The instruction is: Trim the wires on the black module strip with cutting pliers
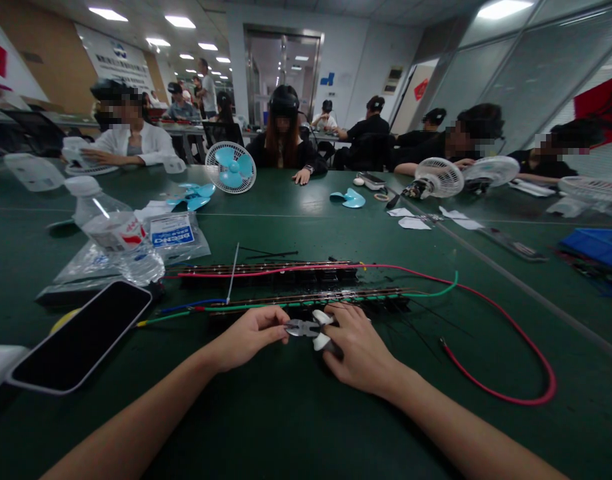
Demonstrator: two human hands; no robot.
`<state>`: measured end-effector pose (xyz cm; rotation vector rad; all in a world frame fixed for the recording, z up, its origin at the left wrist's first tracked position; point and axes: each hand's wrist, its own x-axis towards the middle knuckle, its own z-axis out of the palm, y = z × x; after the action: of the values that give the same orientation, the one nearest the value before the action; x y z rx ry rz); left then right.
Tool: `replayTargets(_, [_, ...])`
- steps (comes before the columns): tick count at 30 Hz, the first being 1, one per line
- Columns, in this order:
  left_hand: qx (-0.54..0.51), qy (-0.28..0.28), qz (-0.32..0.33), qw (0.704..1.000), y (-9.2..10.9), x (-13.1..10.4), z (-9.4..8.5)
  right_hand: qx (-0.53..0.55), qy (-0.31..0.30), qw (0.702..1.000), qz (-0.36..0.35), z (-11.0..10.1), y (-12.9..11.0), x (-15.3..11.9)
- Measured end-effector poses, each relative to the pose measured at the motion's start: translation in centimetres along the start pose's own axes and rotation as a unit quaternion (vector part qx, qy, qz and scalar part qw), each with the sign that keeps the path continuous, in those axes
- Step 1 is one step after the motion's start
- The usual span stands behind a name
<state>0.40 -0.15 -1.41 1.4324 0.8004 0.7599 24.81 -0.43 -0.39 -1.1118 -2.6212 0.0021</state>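
My right hand point(359, 343) is wrapped round the white and dark handles of a pair of cutting pliers point(303, 327), whose jaws point left. At the tip of those jaws, my left hand point(253, 337) is closed in a pinch; what it pinches, if anything, is too small to make out. Just beyond both hands lie two long black strips with a red cable point(286, 270) along the farther one and a green wire point(266, 305) along the nearer one. A pale cable tie point(233, 273) sticks up from the strips. Thin black strands lie around them.
At left are a phone point(83, 337), a water bottle point(117, 230) and a plastic packet point(179, 233). The red cable's loose end curls at right. Fan parts, including a blue blade point(349, 198), lie farther back. Several people sit around the table.
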Motion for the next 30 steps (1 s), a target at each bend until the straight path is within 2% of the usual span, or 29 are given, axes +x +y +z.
replayTargets(11, [-0.009, 0.037, 0.009, 0.999, -0.3, 0.1, 0.2, 0.101, -0.053, 0.992, -0.061, -1.3, 1.3, -0.3])
replayTargets(30, [-0.026, 0.039, 0.007, 0.999, 0.0, 0.0, 0.4, 0.099, 0.013, 0.993, -0.066, 0.0, 1.5, -0.5])
